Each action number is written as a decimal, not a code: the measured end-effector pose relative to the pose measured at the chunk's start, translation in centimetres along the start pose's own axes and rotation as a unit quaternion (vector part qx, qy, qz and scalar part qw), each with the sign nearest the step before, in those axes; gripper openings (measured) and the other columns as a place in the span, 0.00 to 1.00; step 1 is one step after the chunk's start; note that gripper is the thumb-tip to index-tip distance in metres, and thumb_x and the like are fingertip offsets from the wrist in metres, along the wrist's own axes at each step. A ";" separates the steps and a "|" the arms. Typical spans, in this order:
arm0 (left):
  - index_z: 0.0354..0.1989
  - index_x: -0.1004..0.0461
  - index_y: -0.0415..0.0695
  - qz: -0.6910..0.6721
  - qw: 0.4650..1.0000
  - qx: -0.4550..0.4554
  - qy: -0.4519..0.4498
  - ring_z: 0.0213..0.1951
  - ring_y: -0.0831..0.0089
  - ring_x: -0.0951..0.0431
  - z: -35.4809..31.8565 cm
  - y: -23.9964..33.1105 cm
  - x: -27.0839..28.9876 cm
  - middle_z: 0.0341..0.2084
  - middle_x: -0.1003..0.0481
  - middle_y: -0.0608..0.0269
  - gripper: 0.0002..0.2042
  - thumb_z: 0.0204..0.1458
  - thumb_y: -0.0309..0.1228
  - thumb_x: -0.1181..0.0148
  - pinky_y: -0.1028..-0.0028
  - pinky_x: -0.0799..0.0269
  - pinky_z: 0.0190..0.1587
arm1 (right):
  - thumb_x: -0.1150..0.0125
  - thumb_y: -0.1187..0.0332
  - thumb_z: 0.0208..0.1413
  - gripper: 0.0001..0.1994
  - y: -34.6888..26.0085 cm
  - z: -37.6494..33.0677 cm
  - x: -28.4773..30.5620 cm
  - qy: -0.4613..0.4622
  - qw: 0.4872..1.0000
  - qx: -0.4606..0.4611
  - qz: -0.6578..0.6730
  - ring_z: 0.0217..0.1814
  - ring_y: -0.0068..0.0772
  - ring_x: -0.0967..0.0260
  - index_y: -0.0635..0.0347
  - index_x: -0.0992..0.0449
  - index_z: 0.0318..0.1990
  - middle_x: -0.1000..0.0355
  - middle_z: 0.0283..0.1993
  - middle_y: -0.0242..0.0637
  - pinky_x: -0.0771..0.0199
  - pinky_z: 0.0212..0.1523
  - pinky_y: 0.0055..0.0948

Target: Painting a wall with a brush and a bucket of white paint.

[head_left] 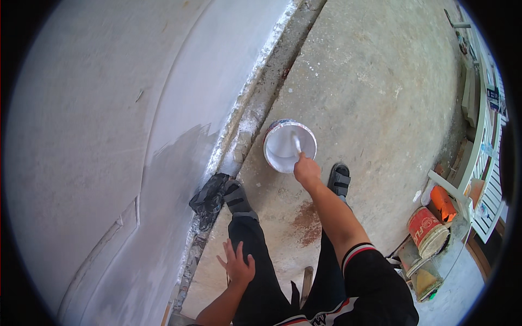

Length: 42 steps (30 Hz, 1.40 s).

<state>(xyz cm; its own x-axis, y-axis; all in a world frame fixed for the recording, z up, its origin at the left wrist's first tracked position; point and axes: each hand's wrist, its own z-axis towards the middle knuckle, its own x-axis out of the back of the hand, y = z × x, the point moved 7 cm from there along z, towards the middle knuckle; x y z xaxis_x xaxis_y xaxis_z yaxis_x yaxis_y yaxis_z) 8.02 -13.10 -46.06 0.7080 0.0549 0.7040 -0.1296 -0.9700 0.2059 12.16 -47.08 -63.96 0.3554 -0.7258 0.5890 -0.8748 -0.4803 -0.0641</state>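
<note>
Black sleeve [375,280] foremost, the right arm [340,217] stretches forward, its right hand [308,171] wrapped round a pale handle [296,142] inside the bucket [266,145]. Fingers spread, the left hand [239,266] hovers near the left leg [255,293]. Stained concrete floor [370,92] bears the bucket, beside a partly whitened wall [201,87].

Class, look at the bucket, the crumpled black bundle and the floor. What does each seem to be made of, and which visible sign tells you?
Bucket: probably plastic, smooth-looking; its rounded white-coated wall suggests this, though the coating partly hides the material.
Bundle: likely thin plastic film, glossy; sharp creases catch the light.
Floor: apparently concrete, matte; grey, mottled and speckled.
</note>
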 end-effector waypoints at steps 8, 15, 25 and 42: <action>0.54 0.35 0.48 -0.007 0.998 -0.029 -0.064 0.67 0.54 0.57 0.1 0.1 -2.9 0.64 0.51 0.52 0.22 0.48 0.38 0.50 0.36 0.66 0.59 | 0.64 0.68 0.57 0.15 0.2 2.8 0.0 0.031 0.999 0.001 -0.036 0.42 0.52 0.27 0.63 0.33 0.46 0.27 0.40 0.52 0.28 0.41 0.45; 0.52 0.34 0.49 -0.015 0.996 -0.032 -0.076 0.67 0.56 0.57 -0.1 0.1 -4.2 0.64 0.50 0.56 0.21 0.48 0.38 0.50 0.38 0.66 0.59 | 0.63 0.70 0.56 0.15 -2.4 1.7 0.3 0.024 0.997 0.050 -0.052 0.43 0.50 0.27 0.66 0.31 0.45 0.27 0.41 0.51 0.28 0.43 0.43; 0.51 0.33 0.50 0.002 0.997 -0.035 -0.066 0.67 0.58 0.56 -0.6 -0.7 -4.2 0.63 0.48 0.58 0.20 0.48 0.38 0.50 0.40 0.65 0.60 | 0.62 0.70 0.55 0.14 -3.1 1.3 -0.9 -0.005 0.989 0.115 -0.095 0.44 0.50 0.28 0.63 0.29 0.43 0.27 0.41 0.51 0.27 0.43 0.43; 0.51 0.33 0.49 -0.033 0.998 -0.020 -0.042 0.61 0.60 0.43 -0.5 -2.4 0.7 0.57 0.39 0.59 0.19 0.48 0.36 0.49 0.40 0.60 0.59 | 0.59 0.70 0.54 0.14 -2.1 -1.8 -1.1 -0.033 0.994 0.088 -0.052 0.46 0.48 0.28 0.63 0.29 0.43 0.27 0.43 0.49 0.27 0.44 0.42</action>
<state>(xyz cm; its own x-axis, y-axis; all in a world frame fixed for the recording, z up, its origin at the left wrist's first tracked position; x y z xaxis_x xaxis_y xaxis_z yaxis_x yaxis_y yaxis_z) 8.48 -10.64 -45.77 0.7718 0.0959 0.6286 -0.1073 -0.9547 0.2774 12.97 -44.41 -63.01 0.4669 -0.6957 0.5459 -0.7627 -0.6292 -0.1497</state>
